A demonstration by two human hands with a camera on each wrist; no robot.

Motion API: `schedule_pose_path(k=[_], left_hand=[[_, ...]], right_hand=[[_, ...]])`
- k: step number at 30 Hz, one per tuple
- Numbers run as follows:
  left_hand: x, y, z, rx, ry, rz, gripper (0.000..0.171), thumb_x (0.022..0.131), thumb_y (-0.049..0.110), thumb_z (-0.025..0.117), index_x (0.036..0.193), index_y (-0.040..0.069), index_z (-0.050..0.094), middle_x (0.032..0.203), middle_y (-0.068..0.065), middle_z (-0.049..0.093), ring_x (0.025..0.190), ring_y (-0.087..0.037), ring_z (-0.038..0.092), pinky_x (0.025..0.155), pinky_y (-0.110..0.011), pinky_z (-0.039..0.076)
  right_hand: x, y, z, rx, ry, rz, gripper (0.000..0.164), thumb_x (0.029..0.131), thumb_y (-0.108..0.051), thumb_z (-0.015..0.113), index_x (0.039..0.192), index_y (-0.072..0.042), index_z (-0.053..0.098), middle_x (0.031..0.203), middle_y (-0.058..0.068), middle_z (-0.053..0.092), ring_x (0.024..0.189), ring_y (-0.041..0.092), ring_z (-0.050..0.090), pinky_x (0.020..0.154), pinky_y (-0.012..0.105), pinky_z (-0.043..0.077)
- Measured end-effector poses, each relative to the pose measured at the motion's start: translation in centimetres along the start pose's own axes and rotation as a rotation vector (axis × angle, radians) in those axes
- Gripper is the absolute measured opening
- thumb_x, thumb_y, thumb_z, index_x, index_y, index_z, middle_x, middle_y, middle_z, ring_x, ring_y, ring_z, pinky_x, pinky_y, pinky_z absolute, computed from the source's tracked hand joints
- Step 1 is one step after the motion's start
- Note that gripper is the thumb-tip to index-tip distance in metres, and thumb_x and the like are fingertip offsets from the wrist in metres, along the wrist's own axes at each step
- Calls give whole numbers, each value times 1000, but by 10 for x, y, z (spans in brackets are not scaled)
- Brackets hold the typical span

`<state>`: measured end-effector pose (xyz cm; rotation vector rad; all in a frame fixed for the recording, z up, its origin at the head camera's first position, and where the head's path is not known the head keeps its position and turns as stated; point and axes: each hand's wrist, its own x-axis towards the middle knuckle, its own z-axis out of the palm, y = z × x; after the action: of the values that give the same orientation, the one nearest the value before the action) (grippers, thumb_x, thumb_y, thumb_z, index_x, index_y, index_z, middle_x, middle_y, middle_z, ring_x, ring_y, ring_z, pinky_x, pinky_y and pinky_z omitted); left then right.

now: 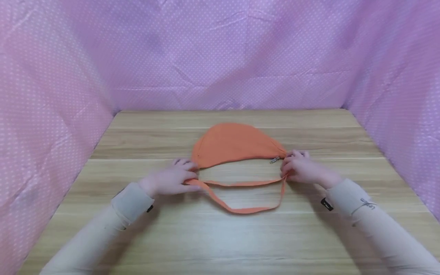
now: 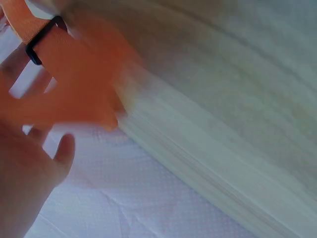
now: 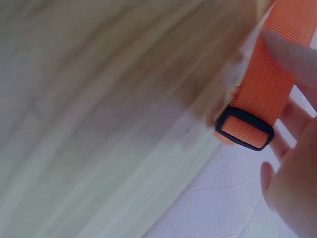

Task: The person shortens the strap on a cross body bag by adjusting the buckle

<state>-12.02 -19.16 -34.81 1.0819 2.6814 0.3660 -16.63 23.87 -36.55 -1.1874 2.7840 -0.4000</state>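
Observation:
An orange half-moon waist bag (image 1: 233,143) lies on the table in the head view, its curved side away from me and its zipper pull (image 1: 274,160) near the right corner. Its orange strap (image 1: 245,211) loops toward me. At the left end, my left hand (image 1: 173,177) holds the strap between thumb and fingers, beside the bag's corner. My right hand (image 1: 302,168) pinches the strap close to the right corner. A black buckle (image 3: 245,129) sits on the strap by the right hand; another black buckle (image 2: 45,39) shows in the left wrist view, where the orange fabric is blurred.
The wood-grain table (image 1: 220,244) extends around the bag on all sides. Pink dotted cloth (image 1: 227,57) hangs behind the table and along both sides. Pale bands (image 1: 132,202) wrap the sleeves at both wrists, with small black parts beneath.

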Motion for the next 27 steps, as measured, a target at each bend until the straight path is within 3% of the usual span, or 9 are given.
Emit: schedule_pose_path(k=[4,7,14,20,27], left_hand=[[0,3,1,-13,-13,37,35,92,46,56,102,15,67,101,6,63,104,-16,54,103,-48,31],[0,2,2,-12,-16,21,30,92,43,57,99,15,66,98,6,64,101,-16,55,102,-48,34],[2,-5,7,53,5,-13,21,92,39,59,95,18,65,93,6,61,90,-13,54,97,-44,40],[5,-17,5,31,42,-2,15,90,30,64,93,15,65,90,4,60,84,-13,54,86,-40,45],[10,-27,1,2,50,11,13,93,24,60,97,13,65,92,3,61,84,-12,56,80,-35,48]], right_hand=[[-5,3,-4,-15,92,-25,19,64,-7,82,70,-21,70,81,-4,68,97,31,49,79,56,25],[-12,11,-7,-18,117,19,22,63,-3,81,67,-21,69,79,-3,67,93,30,48,76,55,25],[-32,33,-9,-19,116,113,21,65,-1,79,69,-19,69,80,-2,66,91,27,48,71,46,24],[-40,46,-13,0,141,166,16,66,-2,78,71,-15,70,81,3,68,87,26,50,69,40,23],[-45,55,-16,71,86,266,14,73,-3,74,82,-14,72,91,8,69,90,27,50,78,50,28]])
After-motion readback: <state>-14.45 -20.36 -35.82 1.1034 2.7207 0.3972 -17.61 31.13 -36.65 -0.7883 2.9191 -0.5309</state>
